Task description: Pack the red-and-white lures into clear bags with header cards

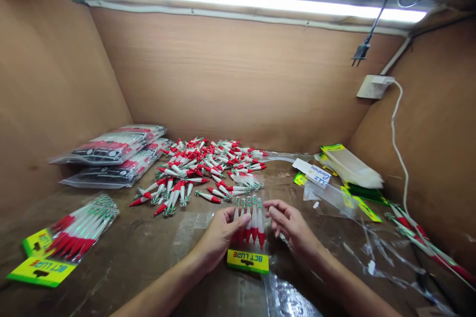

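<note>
My left hand [225,227] grips the left side of a clear pack of red and white lures [254,225], its thumb lying over the lures. The pack's yellow-green "BCT LURE" card [247,260] points toward me, and the green-ringed hook ends point away. Just right of the pack is my right hand [284,220], its fingers curled and slightly apart, with nothing visible in them. Behind my hands spreads a heap of loose red and white lures [201,163].
Filled lure packs [74,237] lie at the left, below stacked plastic bags [115,151]. At the right are empty sleeves [349,166], a white label [311,172], plastic scraps and long red and white pieces [431,247]. A plug [360,53] hangs above.
</note>
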The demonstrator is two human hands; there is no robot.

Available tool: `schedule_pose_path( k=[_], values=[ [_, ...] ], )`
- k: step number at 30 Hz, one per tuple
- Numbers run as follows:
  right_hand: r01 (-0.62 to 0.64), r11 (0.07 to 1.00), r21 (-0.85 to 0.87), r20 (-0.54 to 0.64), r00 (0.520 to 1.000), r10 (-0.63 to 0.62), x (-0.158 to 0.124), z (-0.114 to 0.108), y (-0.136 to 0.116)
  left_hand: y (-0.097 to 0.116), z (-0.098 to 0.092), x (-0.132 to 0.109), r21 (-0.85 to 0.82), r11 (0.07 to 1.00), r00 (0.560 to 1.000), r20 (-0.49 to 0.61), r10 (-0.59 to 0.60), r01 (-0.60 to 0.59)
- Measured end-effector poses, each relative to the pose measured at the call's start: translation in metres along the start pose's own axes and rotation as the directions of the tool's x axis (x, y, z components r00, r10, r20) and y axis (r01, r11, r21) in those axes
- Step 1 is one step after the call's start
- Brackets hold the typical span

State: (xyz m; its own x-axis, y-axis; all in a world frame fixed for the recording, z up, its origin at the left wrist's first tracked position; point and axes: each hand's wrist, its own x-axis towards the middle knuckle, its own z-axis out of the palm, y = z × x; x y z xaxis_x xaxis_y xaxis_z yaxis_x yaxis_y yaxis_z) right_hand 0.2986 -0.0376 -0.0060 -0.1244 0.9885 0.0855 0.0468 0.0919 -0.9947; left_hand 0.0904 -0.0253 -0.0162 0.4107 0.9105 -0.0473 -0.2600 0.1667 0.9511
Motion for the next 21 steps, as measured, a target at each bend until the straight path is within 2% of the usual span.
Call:
schedule_pose_path(
  k=[2, 3, 8, 13, 17, 21],
  values=[
    [-0.037, 0.995, 0.097, 0.150, 0.988, 0.022, 0.001, 0.008, 0.006, 0.000, 0.001, 0.000, -0.001, 1.000, 1.000, 0.014, 0.023, -0.023],
    [-0.026, 0.992, 0.120, 0.168, 0.986, 0.005, 0.000, 0.012, 0.006, -0.001, 0.002, 0.000, 0.019, 0.999, 0.999, 0.021, 0.033, -0.033],
    [-0.019, 0.986, 0.166, 0.082, 0.997, 0.005, -0.002, 0.017, 0.003, 0.000, 0.004, -0.002, 0.139, 0.989, 0.998, 0.044, 0.034, -0.040],
    [-0.054, 0.979, 0.196, 0.081, 0.996, 0.039, -0.002, 0.014, 0.006, 0.002, 0.004, -0.002, 0.131, 0.991, 0.999, 0.016, 0.040, -0.042],
    [-0.055, 0.974, 0.220, 0.075, 0.996, 0.039, -0.002, 0.015, 0.009, 0.000, 0.004, -0.002, 0.175, 0.984, 0.998, 0.042, 0.039, -0.046],
    [-0.117, 0.968, 0.222, 0.133, 0.987, 0.089, -0.004, 0.017, 0.010, -0.002, 0.004, -0.002, 0.215, 0.976, 0.999, 0.032, 0.011, -0.018]
  ],
)
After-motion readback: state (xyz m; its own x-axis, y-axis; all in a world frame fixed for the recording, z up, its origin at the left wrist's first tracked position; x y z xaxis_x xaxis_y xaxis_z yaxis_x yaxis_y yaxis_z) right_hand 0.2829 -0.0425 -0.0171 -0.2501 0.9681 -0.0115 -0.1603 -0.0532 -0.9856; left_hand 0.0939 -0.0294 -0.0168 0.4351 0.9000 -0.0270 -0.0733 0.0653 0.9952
